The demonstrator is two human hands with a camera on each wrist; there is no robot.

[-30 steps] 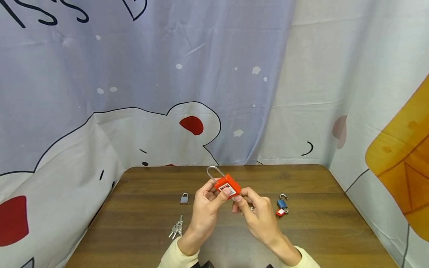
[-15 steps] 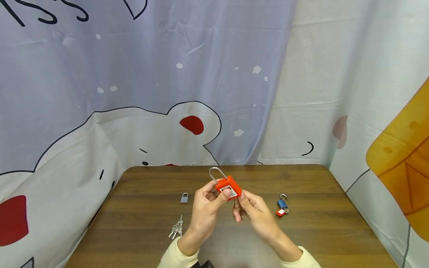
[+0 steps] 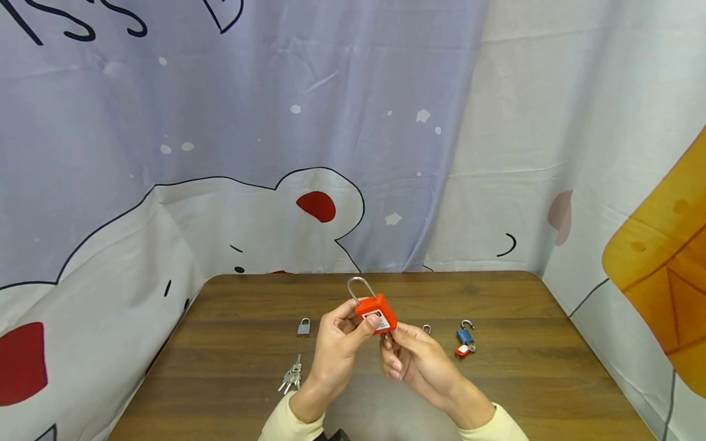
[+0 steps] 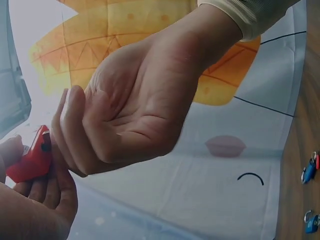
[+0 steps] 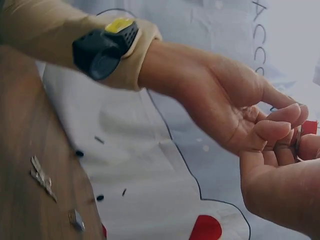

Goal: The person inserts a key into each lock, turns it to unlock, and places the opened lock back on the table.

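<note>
My left hand (image 3: 339,349) grips a red padlock (image 3: 377,313), thumb across its white label. Its metal shackle (image 3: 361,286) points up and to the left, above the table. At the lock's lower end, my right hand (image 3: 419,361) pinches a small key, mostly hidden by the thumb and fingers. A thin metal ring (image 5: 298,142) shows between the hands in the right wrist view. From the left wrist side, the padlock's red body (image 4: 32,160) lies between the left thumb and fingers, with the curled right fingers (image 4: 75,130) at its end.
A small silver padlock (image 3: 304,327) and a bunch of keys (image 3: 292,375) lie on the wooden table (image 3: 231,343) at left. At right are a blue padlock (image 3: 464,336) with a red tag, and another blue padlock (image 4: 312,223). A printed curtain (image 3: 220,122) hangs behind.
The red padlock has sunk slightly and shifted a little right. My right hand has turned and lowered at its bottom end, uncovering a padlock's shackle on the table behind.
</note>
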